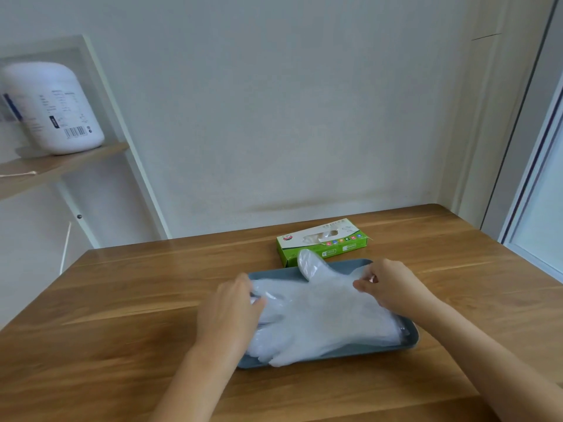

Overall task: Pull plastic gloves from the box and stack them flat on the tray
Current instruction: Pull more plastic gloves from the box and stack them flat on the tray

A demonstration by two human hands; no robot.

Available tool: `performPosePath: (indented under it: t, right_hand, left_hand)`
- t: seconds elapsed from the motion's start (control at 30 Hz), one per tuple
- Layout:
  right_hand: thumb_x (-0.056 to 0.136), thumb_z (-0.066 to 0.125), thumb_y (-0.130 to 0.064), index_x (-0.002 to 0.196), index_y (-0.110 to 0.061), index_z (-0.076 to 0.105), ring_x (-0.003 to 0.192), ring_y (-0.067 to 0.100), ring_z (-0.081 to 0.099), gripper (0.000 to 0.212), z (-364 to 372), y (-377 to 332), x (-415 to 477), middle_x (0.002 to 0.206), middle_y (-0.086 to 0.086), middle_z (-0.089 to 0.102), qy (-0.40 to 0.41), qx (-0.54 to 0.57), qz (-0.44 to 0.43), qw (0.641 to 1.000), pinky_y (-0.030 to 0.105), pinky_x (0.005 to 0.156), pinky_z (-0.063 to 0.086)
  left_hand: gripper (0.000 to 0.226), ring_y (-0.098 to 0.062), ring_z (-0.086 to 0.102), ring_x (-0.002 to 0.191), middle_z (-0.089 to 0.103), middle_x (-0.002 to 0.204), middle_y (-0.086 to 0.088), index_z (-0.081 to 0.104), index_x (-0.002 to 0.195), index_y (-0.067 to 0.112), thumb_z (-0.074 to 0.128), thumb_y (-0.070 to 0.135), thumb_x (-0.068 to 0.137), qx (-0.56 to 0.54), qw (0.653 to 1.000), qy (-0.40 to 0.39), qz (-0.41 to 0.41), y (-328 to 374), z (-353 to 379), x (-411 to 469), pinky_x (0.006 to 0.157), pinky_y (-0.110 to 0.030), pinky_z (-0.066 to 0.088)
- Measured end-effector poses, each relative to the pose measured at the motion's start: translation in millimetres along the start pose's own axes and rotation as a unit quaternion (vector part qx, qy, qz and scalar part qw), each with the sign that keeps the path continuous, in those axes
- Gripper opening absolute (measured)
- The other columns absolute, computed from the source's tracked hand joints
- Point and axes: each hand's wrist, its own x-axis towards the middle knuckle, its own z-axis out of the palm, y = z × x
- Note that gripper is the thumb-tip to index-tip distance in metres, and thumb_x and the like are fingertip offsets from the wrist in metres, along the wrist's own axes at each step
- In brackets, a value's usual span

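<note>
1. The glove [320, 312] lies on the tray [408, 342], with its long axis running left to right.
2. The left hand [231, 312] pinches its finger end. The right hand [393, 287] pinches its far edge, fingers curled.
3. The box [323, 243] is just beyond the tray, nearer the right hand.

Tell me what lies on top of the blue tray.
Plastic gloves lie on the tray, one thumb past its far rim. The left hand and right hand hold their ends. The tray's floor beneath and the glove count are hidden.
</note>
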Motion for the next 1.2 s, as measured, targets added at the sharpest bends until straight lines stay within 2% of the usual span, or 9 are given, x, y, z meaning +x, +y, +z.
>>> performPosePath:
  t: [0.13,0.23,0.37,0.53,0.73,0.93,1.03,1.13,1.2]
  right_hand:
    - [0.094,0.056,-0.036,0.104,-0.017,0.068,0.056,0.007,0.052,0.024,2,2,1,0.068,-0.009,0.053,0.009,0.005,-0.001,1.000,0.020,0.050,0.035]
    - [0.094,0.056,-0.036,0.103,-0.017,0.068,0.061,0.008,0.052,0.025,5,3,1,0.072,-0.008,0.054,0.012,0.005,0.004,1.000,0.020,0.051,0.035]
    - [0.092,0.057,-0.038,0.103,-0.018,0.068,0.080,0.013,0.057,0.025,9,4,2,0.094,0.000,0.066,0.012,-0.004,0.004,1.000,0.024,0.065,0.043]
    - [0.092,0.057,-0.040,0.101,-0.022,0.068,0.081,0.013,0.059,0.023,12,5,2,0.088,-0.003,0.063,0.016,-0.026,-0.002,1.000,0.028,0.070,0.048]
    - [0.091,0.059,-0.039,0.098,-0.023,0.067,0.082,0.012,0.059,0.019,9,3,6,0.088,-0.004,0.062,0.002,-0.010,-0.008,1.000,0.023,0.065,0.046]
    - [0.091,0.059,-0.035,0.087,-0.021,0.064,0.076,0.014,0.059,0.016,7,3,6,0.081,-0.005,0.060,0.015,-0.042,0.004,0.999,0.022,0.058,0.042]
    - [0.093,0.057,-0.037,0.101,-0.020,0.062,0.088,0.014,0.060,0.020,6,0,-2,0.097,-0.005,0.062,0.058,-0.083,-0.009,0.995,0.025,0.069,0.045]
    - [0.094,0.055,-0.032,0.120,-0.023,0.053,0.109,0.013,0.051,0.027,8,-9,-13,0.120,-0.007,0.050,0.136,-0.085,-0.113,0.981,0.022,0.085,0.042]
    - [0.097,0.050,-0.021,0.126,-0.022,0.053,0.116,0.013,0.050,0.029,13,-19,-22,0.130,-0.008,0.046,0.106,-0.038,-0.181,0.977,0.017,0.090,0.036]
  left_hand:
    - [0.011,-0.006,0.056,0.095,0.062,0.099,0.013,0.064,0.102,0.025,0.057,0.028,0.095,-0.148,0.970,0.086,0.170,30,-3,0,0.083,-0.027,0.046]
    - [0.016,-0.009,0.060,0.093,0.069,0.099,0.008,0.070,0.102,0.021,0.055,0.025,0.096,-0.174,0.946,-0.001,0.275,56,11,0,0.086,-0.032,0.046]
    - [0.031,-0.018,0.058,0.116,0.064,0.127,-0.001,0.064,0.125,0.016,0.046,0.019,0.101,-0.082,0.932,-0.096,0.339,75,42,6,0.100,-0.032,0.042]
    - [0.042,-0.019,0.044,0.134,0.043,0.150,-0.002,0.045,0.144,0.016,0.039,0.021,0.103,-0.073,0.939,-0.123,0.313,71,62,16,0.113,-0.028,0.032]
    - [0.066,-0.011,0.004,0.149,0.011,0.162,0.000,0.015,0.155,0.016,0.044,0.040,0.101,0.000,0.933,-0.132,0.334,61,63,27,0.111,-0.017,-0.010]
    - [0.081,-0.006,-0.001,0.148,0.003,0.163,0.005,0.010,0.156,0.021,0.045,0.059,0.093,-0.006,0.932,-0.180,0.315,53,64,37,0.110,-0.015,-0.005]
    - [0.091,-0.004,-0.003,0.147,0.000,0.162,0.007,0.008,0.156,0.021,0.047,0.067,0.087,-0.012,0.931,-0.207,0.299,49,66,45,0.111,-0.015,-0.006]
    - [0.102,-0.003,-0.011,0.146,-0.010,0.162,0.006,-0.004,0.155,0.020,0.043,0.075,0.083,-0.007,0.931,-0.226,0.286,46,75,51,0.118,-0.025,-0.008]
    - [0.105,-0.004,-0.017,0.146,-0.015,0.161,0.006,-0.010,0.154,0.021,0.042,0.077,0.082,0.006,0.933,-0.226,0.281,44,82,53,0.121,-0.038,-0.007]
